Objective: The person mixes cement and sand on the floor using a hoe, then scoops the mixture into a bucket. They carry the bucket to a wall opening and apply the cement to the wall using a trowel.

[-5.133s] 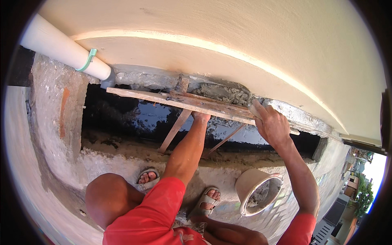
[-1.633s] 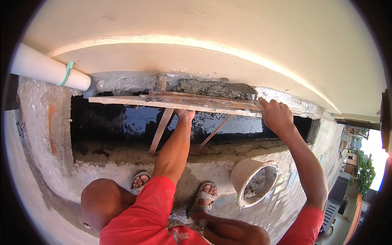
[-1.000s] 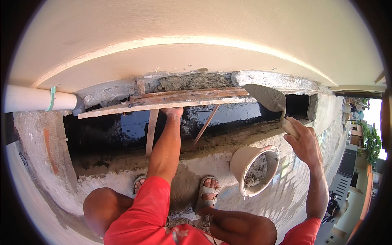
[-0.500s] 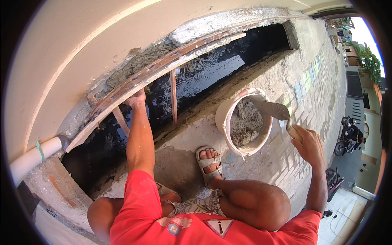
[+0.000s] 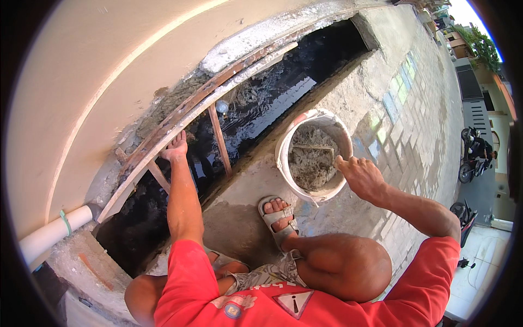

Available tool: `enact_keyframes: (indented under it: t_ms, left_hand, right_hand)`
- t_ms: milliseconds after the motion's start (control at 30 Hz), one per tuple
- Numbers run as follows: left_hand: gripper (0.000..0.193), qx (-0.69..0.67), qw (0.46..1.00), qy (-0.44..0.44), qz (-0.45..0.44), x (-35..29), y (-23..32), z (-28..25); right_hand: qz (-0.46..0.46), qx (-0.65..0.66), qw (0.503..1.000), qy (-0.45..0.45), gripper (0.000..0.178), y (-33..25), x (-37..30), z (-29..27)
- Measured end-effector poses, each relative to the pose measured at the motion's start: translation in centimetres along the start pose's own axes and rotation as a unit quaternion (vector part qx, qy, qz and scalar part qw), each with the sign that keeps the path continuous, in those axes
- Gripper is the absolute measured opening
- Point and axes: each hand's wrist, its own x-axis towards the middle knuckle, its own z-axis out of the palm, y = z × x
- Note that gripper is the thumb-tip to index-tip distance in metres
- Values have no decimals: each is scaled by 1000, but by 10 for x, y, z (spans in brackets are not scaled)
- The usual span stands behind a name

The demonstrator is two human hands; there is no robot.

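Two hands are seen, one at the bucket and one at the plank.
The right hand is closed on a trowel dipped into the mortar bucket, blade lying leftward from the fingers; farther off, the left hand is pressed against the wooden plank, fingers hidden.

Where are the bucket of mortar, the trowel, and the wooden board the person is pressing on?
bucket (image 5: 283, 143): head view, on its white left rim.
trowel (image 5: 315, 150): head view, on the blade sunk in the mortar.
wooden board (image 5: 218, 90): head view, on its long upper edge.
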Motion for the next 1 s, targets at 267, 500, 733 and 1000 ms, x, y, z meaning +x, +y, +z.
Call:
enact_keyframes:
  t_ms: [267, 500, 733, 1000]
  left_hand:
    - [95, -38, 999, -2, -3, -17, -19, 5]
    - [89, 126, 991, 30, -33, -25, -17, -13]
    - [67, 485, 859, 124, -104, -48, -53, -27]
    - [38, 654, 703, -215, 179, -166, -138, 22]
  right_hand:
    - [127, 159, 978, 49, 42, 18, -35, -26]
    - [181, 252, 950, 15, 41, 27, -12, 22]
    - [131, 273, 953, 3, 42, -7, -23, 0]
    - [197, 290, 935, 60, 37, 16, -17, 17]
